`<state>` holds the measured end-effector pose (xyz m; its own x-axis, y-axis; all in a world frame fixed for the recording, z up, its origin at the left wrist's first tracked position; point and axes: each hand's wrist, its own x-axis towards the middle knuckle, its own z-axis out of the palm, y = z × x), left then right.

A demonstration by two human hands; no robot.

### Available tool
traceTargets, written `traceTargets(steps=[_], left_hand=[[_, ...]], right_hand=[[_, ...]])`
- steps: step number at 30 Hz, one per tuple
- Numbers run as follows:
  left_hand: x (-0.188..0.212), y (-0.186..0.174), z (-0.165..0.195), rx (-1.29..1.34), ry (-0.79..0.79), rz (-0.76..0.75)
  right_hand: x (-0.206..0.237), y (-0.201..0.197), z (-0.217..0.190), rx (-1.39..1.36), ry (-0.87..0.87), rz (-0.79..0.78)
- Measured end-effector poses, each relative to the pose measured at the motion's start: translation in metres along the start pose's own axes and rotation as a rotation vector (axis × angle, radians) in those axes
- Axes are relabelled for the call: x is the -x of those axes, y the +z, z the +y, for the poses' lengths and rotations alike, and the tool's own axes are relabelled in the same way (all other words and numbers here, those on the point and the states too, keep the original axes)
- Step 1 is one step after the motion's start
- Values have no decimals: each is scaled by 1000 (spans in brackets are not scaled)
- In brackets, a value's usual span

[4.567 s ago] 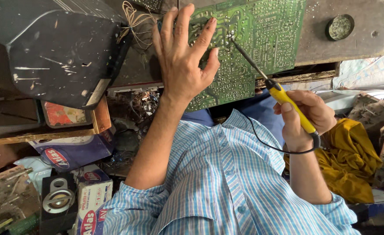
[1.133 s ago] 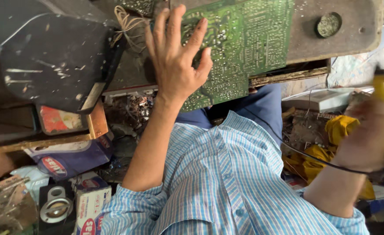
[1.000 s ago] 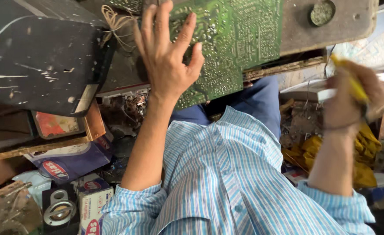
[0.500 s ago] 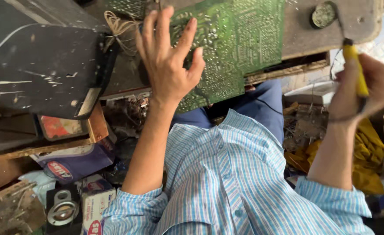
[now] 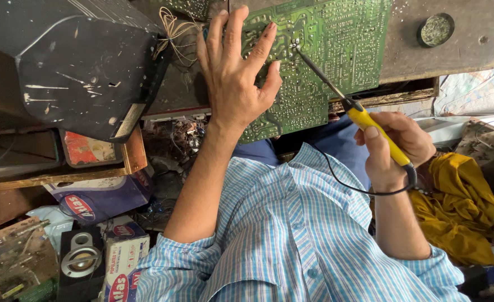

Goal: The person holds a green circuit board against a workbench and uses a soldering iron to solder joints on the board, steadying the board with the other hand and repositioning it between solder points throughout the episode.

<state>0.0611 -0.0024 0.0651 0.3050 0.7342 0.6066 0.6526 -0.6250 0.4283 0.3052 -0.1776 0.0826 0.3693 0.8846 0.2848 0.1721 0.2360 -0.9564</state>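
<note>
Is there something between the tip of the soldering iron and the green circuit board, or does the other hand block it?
Nothing visible blocks it. The soldering iron in the right hand has its tip right at the circuit board, beside the left hand. That hand lies flat on the board, fingers just left of the tip.

a black casing (image 5: 62, 61) upper left, a round tin (image 5: 436, 29) upper right, yellow cloth (image 5: 459, 212) at right

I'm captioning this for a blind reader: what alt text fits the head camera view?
A person's right hand holds a yellow-handled soldering iron, tip on a green circuit board, while the left hand rests spread on the board. A black casing, boxes and a yellow cloth lie around.
</note>
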Motion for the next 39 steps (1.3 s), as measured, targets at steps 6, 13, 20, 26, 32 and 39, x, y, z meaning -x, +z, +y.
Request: traceTargets(steps=[6, 13, 20, 26, 32, 39], left_hand=[[0, 2, -1, 4, -3, -5], [-2, 0, 3, -7, -6, -12], [-6, -8, 8, -31, 1, -50], [-5, -5, 6, -30, 5, -43], [-3, 2, 1, -2, 19, 16], [0, 5, -3, -16, 9, 8]], right_hand=[[-7, 4, 6, 46, -24, 11], [-6, 0, 22, -179, 100, 31], [-12, -7, 51, -585, 335, 82], [-12, 3, 32, -425, 260, 96], [1, 21, -18, 311, -139, 21], [-21, -33, -40, 172, -38, 341]])
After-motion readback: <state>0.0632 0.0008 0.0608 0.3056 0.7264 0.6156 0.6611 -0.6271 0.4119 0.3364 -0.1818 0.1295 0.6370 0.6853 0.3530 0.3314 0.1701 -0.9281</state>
